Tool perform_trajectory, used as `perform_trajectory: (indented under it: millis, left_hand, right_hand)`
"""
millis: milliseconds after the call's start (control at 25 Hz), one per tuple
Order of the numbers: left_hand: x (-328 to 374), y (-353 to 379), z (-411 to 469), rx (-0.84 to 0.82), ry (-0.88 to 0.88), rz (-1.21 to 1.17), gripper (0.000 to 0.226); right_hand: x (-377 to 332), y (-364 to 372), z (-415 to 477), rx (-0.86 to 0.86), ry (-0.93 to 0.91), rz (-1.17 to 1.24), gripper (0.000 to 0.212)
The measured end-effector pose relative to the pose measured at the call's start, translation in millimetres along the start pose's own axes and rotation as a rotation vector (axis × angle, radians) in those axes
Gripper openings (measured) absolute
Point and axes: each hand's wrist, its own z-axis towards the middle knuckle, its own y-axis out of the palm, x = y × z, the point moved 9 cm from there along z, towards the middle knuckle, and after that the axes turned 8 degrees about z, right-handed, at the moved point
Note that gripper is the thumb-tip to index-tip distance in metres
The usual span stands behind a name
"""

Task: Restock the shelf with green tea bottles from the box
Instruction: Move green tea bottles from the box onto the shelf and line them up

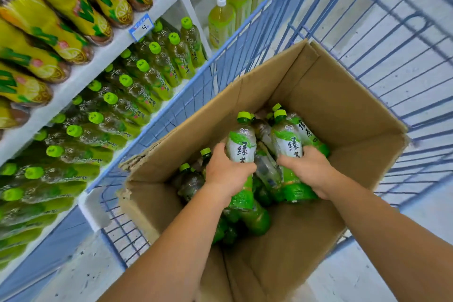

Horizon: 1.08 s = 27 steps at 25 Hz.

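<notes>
**While the box point(343, 105) sits in the wire cart point(367, 32), hands grip bottles**

The left hand point(228, 171) curls its fingers round one green tea bottle point(241, 144); the right hand point(308, 169) clamps a second bottle point(286, 142) just beside it, both within the box. The shelf point(98, 66) at left holds green-capped rows point(147, 76).

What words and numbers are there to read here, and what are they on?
"4": on the blue price tag on the shelf edge; its small print is blurred.
"绿", next character partly covered: on the left bottle in the left hand and the right bottle in the right hand.
"绿茶": on the rear bottle in the box.
Shelf bottles: labels too blurred to read.
</notes>
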Motion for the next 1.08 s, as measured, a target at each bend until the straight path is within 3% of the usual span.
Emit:
perform_trajectory:
  millis: [200,720,920,1080]
  left_hand:
    - [16.3,-35.1,-52.7,-0.021,0.049,-0.105,0.065]
    - [41.5,-171.0,-161.6,-0.013,0.335,-0.129,0.064]
    - [22.8,-229.5,-209.2,0.101,0.392,-0.226,0.080]
    - [-14.4,-278.9,-258.0,0.288,0.416,-0.319,0.065]
  right_hand:
    - [-35.9,-8.4,-75.0,0.103,-0.108,-0.097,0.050]
    - [-125.6,15.2,-248.9,0.265,-0.340,-0.098,0.040]
    - [-166.3,49.1,-304.0,0.167,-0.509,-0.200,0.047]
    - [-192.1,99.8,-341.5,0.030,-0.652,-0.277,0.046]
